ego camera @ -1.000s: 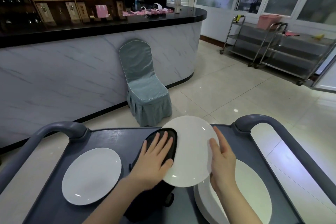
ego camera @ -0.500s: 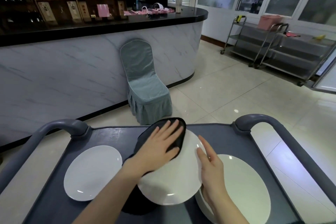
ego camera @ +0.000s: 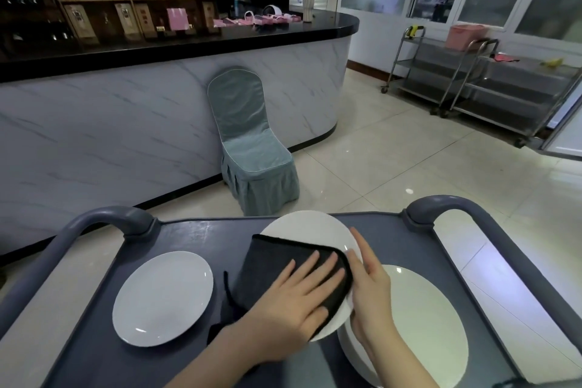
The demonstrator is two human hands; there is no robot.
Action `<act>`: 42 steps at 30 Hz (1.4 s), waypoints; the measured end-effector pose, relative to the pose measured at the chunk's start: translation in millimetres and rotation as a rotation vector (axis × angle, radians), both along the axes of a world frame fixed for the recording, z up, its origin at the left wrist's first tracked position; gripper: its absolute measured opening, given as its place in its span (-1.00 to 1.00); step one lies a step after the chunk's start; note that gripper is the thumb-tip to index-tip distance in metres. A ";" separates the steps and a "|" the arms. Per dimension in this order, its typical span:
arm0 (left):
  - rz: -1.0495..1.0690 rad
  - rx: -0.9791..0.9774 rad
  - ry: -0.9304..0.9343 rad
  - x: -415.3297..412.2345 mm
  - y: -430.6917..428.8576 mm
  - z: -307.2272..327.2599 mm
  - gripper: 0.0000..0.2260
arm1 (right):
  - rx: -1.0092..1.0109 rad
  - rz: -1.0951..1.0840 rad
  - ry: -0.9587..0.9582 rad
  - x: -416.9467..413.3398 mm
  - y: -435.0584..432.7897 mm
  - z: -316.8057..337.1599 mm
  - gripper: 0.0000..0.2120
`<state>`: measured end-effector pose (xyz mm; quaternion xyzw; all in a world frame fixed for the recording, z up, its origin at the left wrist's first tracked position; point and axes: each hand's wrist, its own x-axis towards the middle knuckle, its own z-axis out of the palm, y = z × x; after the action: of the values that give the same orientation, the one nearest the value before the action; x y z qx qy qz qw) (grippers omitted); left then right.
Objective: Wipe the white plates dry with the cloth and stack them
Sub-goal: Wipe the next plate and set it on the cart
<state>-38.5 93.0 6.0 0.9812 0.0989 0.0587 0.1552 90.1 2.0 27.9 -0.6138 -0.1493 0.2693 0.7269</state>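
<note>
The left hand (ego camera: 293, 302) lies flat, fingers straight, pressing the dark cloth (ego camera: 283, 264) onto 1 tilted white plate (ego camera: 308, 227). The right hand (ego camera: 371, 290) rests against its edge, fingers straight too. 1 more plate (ego camera: 162, 298) lies on the gray surface (ego camera: 195, 236), and a plate stack (ego camera: 419, 318) sits on the right.

Bare cart top (ego camera: 195, 236) between left plate (ego camera: 162, 298) and cloth (ego camera: 283, 264).
</note>
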 end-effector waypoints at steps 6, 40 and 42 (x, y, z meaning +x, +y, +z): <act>0.260 0.078 -0.018 14.1 57.5 16.5 -0.44 | -0.007 0.079 0.041 -8.9 -2.2 -3.9 -0.69; 0.621 -0.801 -0.495 -16.9 59.3 11.3 -0.92 | -0.069 0.283 -0.321 23.1 -14.2 22.6 -0.69; 0.608 -0.758 -0.483 -17.4 64.7 12.5 -0.87 | -0.098 0.296 -0.324 19.2 -12.5 17.1 -0.69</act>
<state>-55.9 157.7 18.5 0.7421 0.3542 0.2849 0.4926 109.3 -10.5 45.0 -0.6551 -0.3390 0.2779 0.6154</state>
